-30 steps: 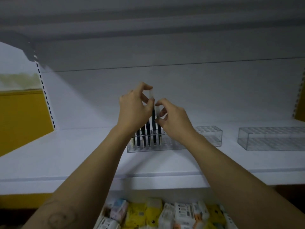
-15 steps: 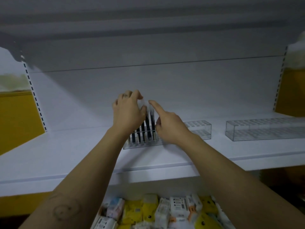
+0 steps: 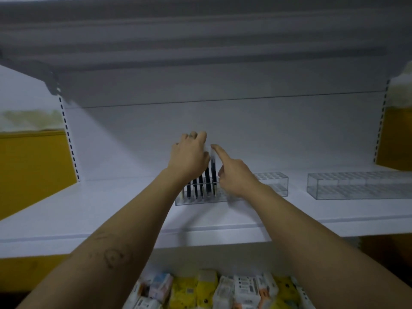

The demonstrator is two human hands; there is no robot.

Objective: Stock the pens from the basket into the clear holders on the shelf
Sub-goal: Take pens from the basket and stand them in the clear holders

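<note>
1. Head view, hands: my left hand arches over the row of pens with its back to the camera and its fingers curled. I cannot tell whether it pinches one. My right hand lays a straight index finger against the pale top of the rightmost pen; its other fingers are folded and hold nothing.
2. Location: the pens stand upright at the left end of the clear holder on the shelf. The basket is not in view.
3. Risk: an off-axis push could jam that pen in its cell, tip its neighbours, or slide the light holder far back.
4. Surroundings: a second holder sits well apart to the right, and packets lie below the near shelf edge.
5. Obstruction: my left hand hides the pen tops and the cells behind it.
</note>
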